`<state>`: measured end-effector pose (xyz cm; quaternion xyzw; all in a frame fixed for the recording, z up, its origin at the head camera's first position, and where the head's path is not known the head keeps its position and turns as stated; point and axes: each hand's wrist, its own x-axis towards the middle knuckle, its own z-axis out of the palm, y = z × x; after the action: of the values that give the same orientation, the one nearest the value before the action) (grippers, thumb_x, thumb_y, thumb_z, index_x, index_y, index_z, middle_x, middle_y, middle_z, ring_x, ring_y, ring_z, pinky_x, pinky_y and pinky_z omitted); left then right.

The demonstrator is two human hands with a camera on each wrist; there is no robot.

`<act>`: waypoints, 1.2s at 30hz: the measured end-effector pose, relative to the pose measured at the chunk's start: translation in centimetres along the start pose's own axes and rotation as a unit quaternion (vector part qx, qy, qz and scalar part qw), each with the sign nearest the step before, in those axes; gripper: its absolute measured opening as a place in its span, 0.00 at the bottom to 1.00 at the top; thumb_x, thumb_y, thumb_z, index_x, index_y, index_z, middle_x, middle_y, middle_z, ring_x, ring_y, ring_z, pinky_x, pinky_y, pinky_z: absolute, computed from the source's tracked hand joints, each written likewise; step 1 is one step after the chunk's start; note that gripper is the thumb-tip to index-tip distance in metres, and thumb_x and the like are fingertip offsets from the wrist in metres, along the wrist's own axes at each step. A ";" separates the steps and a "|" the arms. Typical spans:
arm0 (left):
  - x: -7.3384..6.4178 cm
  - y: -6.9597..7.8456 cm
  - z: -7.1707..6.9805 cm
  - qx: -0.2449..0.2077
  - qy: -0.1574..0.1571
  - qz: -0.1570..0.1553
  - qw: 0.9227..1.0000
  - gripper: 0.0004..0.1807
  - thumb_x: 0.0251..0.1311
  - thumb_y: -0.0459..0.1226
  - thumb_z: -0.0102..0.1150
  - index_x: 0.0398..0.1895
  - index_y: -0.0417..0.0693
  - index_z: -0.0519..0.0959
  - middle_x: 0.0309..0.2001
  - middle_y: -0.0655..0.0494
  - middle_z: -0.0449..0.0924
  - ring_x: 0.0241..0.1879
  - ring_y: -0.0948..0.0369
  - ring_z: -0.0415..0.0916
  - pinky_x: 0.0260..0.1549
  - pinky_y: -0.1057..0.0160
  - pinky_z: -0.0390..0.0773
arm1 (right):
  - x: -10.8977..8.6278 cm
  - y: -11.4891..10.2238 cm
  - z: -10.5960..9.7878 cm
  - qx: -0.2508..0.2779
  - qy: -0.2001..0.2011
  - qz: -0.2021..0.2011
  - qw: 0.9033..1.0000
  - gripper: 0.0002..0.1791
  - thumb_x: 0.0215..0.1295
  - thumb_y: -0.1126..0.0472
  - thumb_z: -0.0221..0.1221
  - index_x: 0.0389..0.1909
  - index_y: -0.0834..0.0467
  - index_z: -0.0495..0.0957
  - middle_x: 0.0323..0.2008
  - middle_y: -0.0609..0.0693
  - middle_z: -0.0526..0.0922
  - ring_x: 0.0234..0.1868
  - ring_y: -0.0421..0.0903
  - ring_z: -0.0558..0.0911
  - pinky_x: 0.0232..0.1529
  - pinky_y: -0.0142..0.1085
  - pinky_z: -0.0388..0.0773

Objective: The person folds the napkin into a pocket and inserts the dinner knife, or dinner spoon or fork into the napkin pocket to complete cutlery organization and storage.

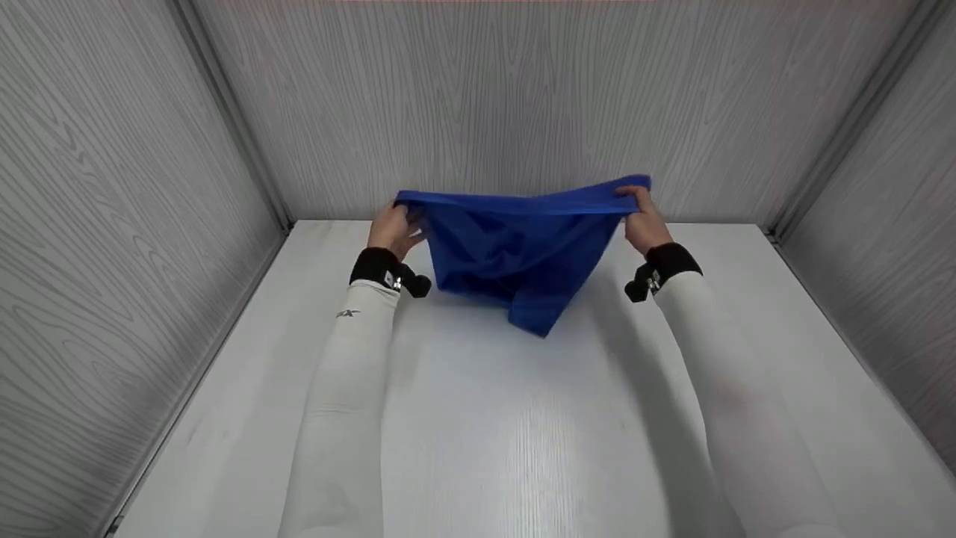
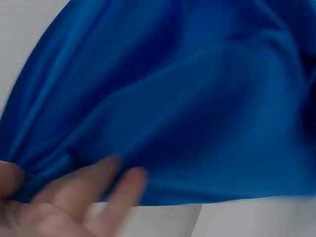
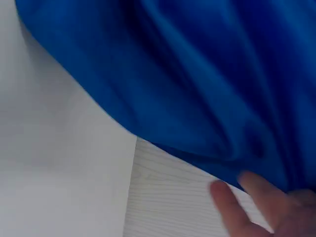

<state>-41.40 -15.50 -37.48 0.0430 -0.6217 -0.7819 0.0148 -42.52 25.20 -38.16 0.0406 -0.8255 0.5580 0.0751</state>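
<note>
A piece of blue cloth [image 1: 515, 246] is stretched between both hands near the back of the white table, its lower part hanging in folds to a pointed corner. At its upper left corner the left hand [image 1: 392, 229] pinches the edge; in the left wrist view that hand's fingers [image 2: 123, 192] are blurred against the fabric. The right hand [image 1: 644, 220] grips the upper right corner, slightly higher than the left. Blue fabric [image 3: 163, 89] fills much of the right wrist view, with two fingers [image 3: 229, 205] extended beside its edge.
The white tabletop [image 1: 508, 433] reaches to a grey wood-grain back panel [image 1: 478, 97]. Similar panels stand at the left [image 1: 112, 224] and right [image 1: 881, 224]. Both wrists wear black straps with small cameras. A shadow falls by the right arm.
</note>
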 end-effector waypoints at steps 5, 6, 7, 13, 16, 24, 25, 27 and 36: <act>-0.1 -1.6 0.2 0.107 0.014 0.259 0.960 0.25 0.85 0.34 0.37 0.80 0.42 0.64 0.82 0.48 0.60 0.83 0.55 0.51 0.79 0.66 0.55 | 0.1 0.9 0.3 -0.027 0.133 -0.223 0.965 0.38 0.70 0.73 0.41 0.83 0.60 0.54 0.83 0.56 0.57 0.85 0.49 0.53 0.82 0.34 0.48; -0.2 -2.0 -0.1 0.139 0.016 0.277 0.951 0.25 0.85 0.33 0.37 0.80 0.43 0.64 0.82 0.47 0.60 0.84 0.55 0.49 0.79 0.67 0.52 | -0.1 1.3 0.3 -0.041 0.143 -0.243 0.959 0.38 0.70 0.72 0.42 0.83 0.61 0.54 0.83 0.58 0.56 0.85 0.51 0.53 0.83 0.36 0.47; -0.4 -2.5 -0.5 0.162 0.013 0.282 0.946 0.25 0.84 0.32 0.38 0.80 0.42 0.65 0.82 0.46 0.59 0.85 0.54 0.47 0.80 0.67 0.50 | -0.5 1.8 0.3 -0.054 0.143 -0.250 0.956 0.40 0.68 0.73 0.42 0.83 0.62 0.55 0.83 0.60 0.55 0.85 0.53 0.52 0.83 0.39 0.47; -2.3 -5.8 -5.0 0.365 -0.008 0.162 0.917 0.22 0.75 0.30 0.48 0.68 0.32 0.77 0.79 0.36 0.62 0.82 0.43 0.54 0.81 0.54 0.54 | -5.2 5.8 -1.2 -0.194 -0.019 -0.106 0.975 0.31 0.71 0.75 0.39 0.74 0.66 0.69 0.75 0.71 0.66 0.79 0.67 0.63 0.79 0.58 0.58; -3.5 -7.3 -7.0 0.460 -0.039 0.129 0.878 0.14 0.70 0.30 0.59 0.53 0.28 0.82 0.75 0.32 0.68 0.79 0.37 0.58 0.79 0.45 0.59 | -7.8 7.4 -1.6 -0.276 -0.123 -0.058 0.952 0.30 0.68 0.75 0.40 0.68 0.69 0.75 0.70 0.75 0.71 0.74 0.73 0.67 0.74 0.63 0.64; -5.9 -9.8 -9.3 0.537 -0.174 0.085 0.821 0.09 0.59 0.31 0.74 0.31 0.40 0.80 0.47 0.42 0.88 0.52 0.45 0.83 0.54 0.52 0.79 | -12.2 9.9 -1.4 -0.371 -0.183 -0.060 0.908 0.31 0.64 0.77 0.43 0.64 0.64 0.81 0.80 0.77 0.48 0.78 0.82 0.49 0.48 0.64 0.81; -6.2 -9.9 -9.5 0.544 -0.183 0.077 0.815 0.10 0.58 0.31 0.75 0.30 0.41 0.79 0.42 0.45 0.87 0.46 0.48 0.82 0.49 0.54 0.78 | -12.5 10.2 -1.4 -0.375 -0.184 -0.063 0.906 0.29 0.63 0.78 0.44 0.62 0.65 0.83 0.80 0.74 0.53 0.79 0.81 0.46 0.44 0.61 0.81; -6.8 -9.8 -9.7 0.563 -0.197 0.061 0.800 0.09 0.57 0.32 0.76 0.34 0.39 0.82 0.42 0.46 0.85 0.45 0.50 0.81 0.49 0.54 0.78 | -13.0 10.6 -1.6 -0.375 -0.194 -0.074 0.903 0.27 0.62 0.79 0.45 0.57 0.67 0.85 0.76 0.70 0.65 0.80 0.76 0.50 0.43 0.58 0.83; -9.4 -9.3 -10.3 0.605 -0.251 0.020 0.755 0.21 0.55 0.32 0.78 0.52 0.36 0.87 0.69 0.40 0.78 0.71 0.40 0.72 0.68 0.45 0.74 | -15.2 11.3 -2.8 -0.342 -0.231 -0.091 0.906 0.26 0.62 0.81 0.44 0.54 0.72 0.85 0.61 0.70 0.82 0.64 0.72 0.78 0.65 0.63 0.74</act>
<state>-30.85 -22.68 -48.39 -0.1670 -0.9473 -0.2250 -0.1551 -29.00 31.78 -50.06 0.2152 -0.9526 0.2074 -0.0574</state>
